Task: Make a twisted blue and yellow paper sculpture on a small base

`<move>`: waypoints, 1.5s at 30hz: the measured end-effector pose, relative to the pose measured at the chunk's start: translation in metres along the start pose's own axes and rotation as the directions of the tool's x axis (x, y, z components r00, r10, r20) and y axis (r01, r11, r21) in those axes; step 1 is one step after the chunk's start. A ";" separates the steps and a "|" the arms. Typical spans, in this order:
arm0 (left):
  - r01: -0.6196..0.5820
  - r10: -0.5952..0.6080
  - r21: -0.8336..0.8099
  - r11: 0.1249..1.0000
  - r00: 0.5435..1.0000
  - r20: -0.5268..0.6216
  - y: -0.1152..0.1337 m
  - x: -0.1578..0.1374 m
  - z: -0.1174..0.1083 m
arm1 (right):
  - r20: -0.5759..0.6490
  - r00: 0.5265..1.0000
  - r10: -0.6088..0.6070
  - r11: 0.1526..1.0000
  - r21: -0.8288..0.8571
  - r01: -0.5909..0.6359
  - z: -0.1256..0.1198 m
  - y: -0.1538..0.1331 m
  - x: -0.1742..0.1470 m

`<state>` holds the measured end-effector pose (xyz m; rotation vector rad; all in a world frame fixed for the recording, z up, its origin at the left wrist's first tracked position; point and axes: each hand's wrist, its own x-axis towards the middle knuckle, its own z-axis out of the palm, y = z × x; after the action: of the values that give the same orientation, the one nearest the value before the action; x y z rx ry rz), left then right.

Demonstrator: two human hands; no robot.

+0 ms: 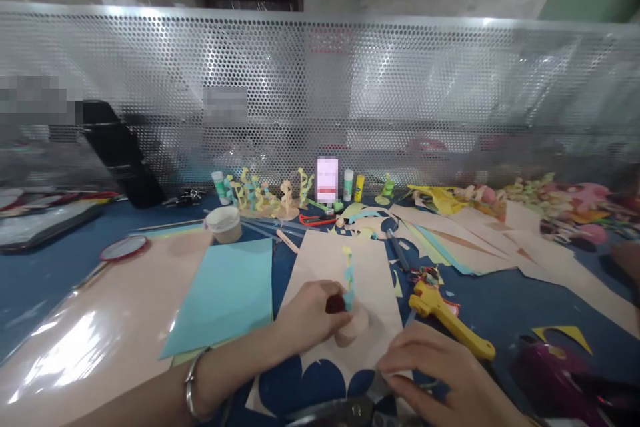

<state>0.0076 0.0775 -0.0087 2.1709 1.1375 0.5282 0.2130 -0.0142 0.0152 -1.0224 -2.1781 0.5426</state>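
Observation:
My left hand (pixel 317 313) pinches the foot of a small paper figure, a slim upright strip (pixel 349 273) in pale yellow and light blue. Under it is a round beige paper base (pixel 356 323). Both are over a beige sheet (pixel 327 257) whose near edge has rounded cut-outs. Low on the right, my right hand (pixel 440 370) is closed, thumb and fingers drawn together at that sheet's edge. Whatever may be between its fingertips is too blurred to name. A dark metallic object (pixel 345 410), cut off by the frame, lies just left of that hand.
Light blue sheets (pixel 230 287) lie at left beside a tub (pixel 223 223). Several similar paper figures (pixel 253 192) stand behind, near glue sticks (pixel 348 185) and a red cutter (pixel 318 219). To the right are a yellow-handled tool (pixel 450 320), a purple tool (pixel 555 370) and scraps (pixel 470 240).

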 end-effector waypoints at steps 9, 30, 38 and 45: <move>-0.066 0.066 0.027 0.997 0.998 -0.011 -0.002 -0.003 0.007 | 0.019 1.000 0.017 0.999 0.038 -0.018 0.011 0.003 -0.001; -0.083 0.082 0.060 0.995 0.996 0.026 -0.001 -0.005 0.002 | 0.027 0.999 0.040 0.998 0.041 -0.041 0.015 0.002 0.000; -0.024 0.026 0.074 0.997 0.999 -0.036 0.010 -0.004 -0.011 | 0.041 0.999 0.025 0.998 0.048 -0.027 0.011 -0.002 -0.002; 0.259 -0.121 0.256 0.931 0.883 -0.454 0.007 -0.009 -0.137 | 0.081 0.997 -0.018 0.999 0.040 0.015 0.011 0.002 0.000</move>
<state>-0.0752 0.1142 0.0949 2.2231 1.7637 0.8149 0.2063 -0.0141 0.0059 -0.9756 -2.2356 0.6271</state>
